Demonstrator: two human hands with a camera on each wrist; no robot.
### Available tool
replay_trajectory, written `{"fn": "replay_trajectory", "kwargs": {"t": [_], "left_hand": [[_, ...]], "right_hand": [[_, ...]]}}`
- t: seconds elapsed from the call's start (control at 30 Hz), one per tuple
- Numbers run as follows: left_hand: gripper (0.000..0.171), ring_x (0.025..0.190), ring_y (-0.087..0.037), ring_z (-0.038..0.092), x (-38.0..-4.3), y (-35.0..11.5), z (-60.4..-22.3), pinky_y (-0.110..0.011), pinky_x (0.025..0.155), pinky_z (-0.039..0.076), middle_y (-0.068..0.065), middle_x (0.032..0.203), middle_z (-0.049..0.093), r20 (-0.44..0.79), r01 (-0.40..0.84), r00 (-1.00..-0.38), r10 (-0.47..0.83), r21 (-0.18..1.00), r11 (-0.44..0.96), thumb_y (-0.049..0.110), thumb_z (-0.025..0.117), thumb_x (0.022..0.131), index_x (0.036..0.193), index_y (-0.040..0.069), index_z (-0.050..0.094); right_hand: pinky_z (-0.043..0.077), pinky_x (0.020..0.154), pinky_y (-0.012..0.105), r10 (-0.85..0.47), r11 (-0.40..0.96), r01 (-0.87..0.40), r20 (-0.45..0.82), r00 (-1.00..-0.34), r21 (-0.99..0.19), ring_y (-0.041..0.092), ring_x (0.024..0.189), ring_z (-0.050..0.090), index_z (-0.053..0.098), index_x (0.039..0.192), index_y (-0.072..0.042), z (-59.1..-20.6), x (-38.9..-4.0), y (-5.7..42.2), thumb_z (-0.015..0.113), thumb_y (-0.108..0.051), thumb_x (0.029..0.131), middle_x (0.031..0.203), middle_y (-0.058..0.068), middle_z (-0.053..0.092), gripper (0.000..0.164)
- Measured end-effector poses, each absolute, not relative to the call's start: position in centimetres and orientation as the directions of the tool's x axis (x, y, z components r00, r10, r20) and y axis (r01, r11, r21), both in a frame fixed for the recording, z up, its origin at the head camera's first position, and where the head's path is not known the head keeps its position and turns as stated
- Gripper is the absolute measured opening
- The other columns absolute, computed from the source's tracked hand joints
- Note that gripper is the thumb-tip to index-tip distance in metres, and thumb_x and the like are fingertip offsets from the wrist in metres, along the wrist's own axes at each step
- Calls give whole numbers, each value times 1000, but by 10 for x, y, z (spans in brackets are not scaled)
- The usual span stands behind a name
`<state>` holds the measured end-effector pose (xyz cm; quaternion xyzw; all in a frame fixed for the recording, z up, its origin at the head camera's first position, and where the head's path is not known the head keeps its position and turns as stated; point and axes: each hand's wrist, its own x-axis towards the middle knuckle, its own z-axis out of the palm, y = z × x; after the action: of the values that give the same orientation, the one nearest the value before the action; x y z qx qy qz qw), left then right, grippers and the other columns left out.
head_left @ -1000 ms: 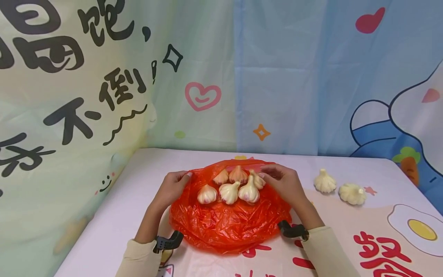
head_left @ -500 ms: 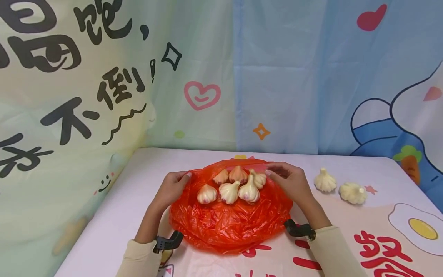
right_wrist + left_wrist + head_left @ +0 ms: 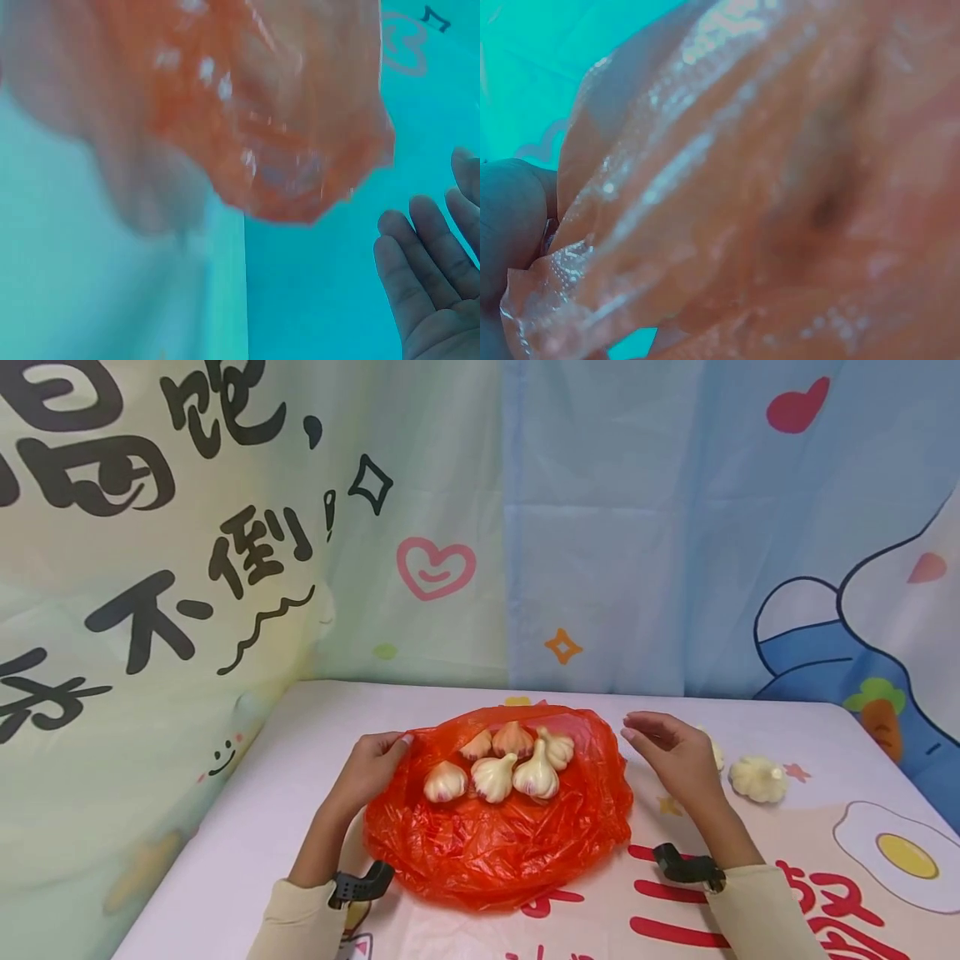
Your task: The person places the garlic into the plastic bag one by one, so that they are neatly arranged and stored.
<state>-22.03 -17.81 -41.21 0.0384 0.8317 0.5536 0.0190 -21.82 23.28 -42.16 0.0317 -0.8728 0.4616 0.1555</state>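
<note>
A red plastic bag (image 3: 495,860) lies on the table with its mouth spread, and several garlic bulbs (image 3: 492,778) sit together in the opening. My left hand (image 3: 371,768) pinches the bag's left rim between thumb and fingers; in the left wrist view the bag's film (image 3: 705,187) fills most of the picture. To the right of the bag, my right hand (image 3: 675,764) is in the air, holding nothing, its fingers apart from the plastic. The right wrist view shows its fingers (image 3: 431,255) extended. Beyond this hand lies a loose garlic bulb (image 3: 758,778), and another bulb (image 3: 718,755) is mostly hidden behind the hand.
The table (image 3: 315,710) has a printed cover with a fried egg picture (image 3: 896,856) and red lettering at the right. Behind its far edge hangs a printed curtain (image 3: 600,568), with another curtain side (image 3: 150,760) along the left.
My right hand has let go of the bag's right rim and moved right, towards the loose bulbs, now covering most of one. My left hand keeps its hold on the bag.
</note>
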Motion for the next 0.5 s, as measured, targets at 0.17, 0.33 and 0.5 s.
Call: {"fn": "replay_trajectory", "kwargs": {"t": [0.17, 0.33, 0.5], "left_hand": [[30, 73, -27, 66, -220, -178, -412, -36, 64, 58, -10, 89, 69, 13, 43, -997, 80, 924, 381, 27, 50, 102, 107, 6, 72], [30, 73, -28, 67, -218, -177, -411, -36, 65, 59, -10, 90, 69, 6, 35, -997, 78, 926, 376, 27, 50, 102, 108, 6, 71], [32, 73, -28, 66, -219, -178, -411, -36, 65, 59, -11, 91, 69, 8, 39, -997, 81, 925, 378, 28, 50, 102, 109, 5, 71]], "right_hand": [[47, 84, 19, 121, 600, -184, 316, -941, -778, 28, 110, 62, 63, 127, -10, -421, -215, 251, 63, -44, 92, 122, 10, 64, 48], [48, 82, 16, 171, 640, -157, 338, -925, -752, 28, 110, 62, 62, 128, -10, -422, -212, 267, 64, -40, 93, 122, 10, 64, 46], [46, 82, 12, 202, 660, -141, 355, -913, -738, 30, 111, 61, 62, 128, -8, -421, -212, 282, 64, -36, 94, 123, 11, 64, 44]]}}
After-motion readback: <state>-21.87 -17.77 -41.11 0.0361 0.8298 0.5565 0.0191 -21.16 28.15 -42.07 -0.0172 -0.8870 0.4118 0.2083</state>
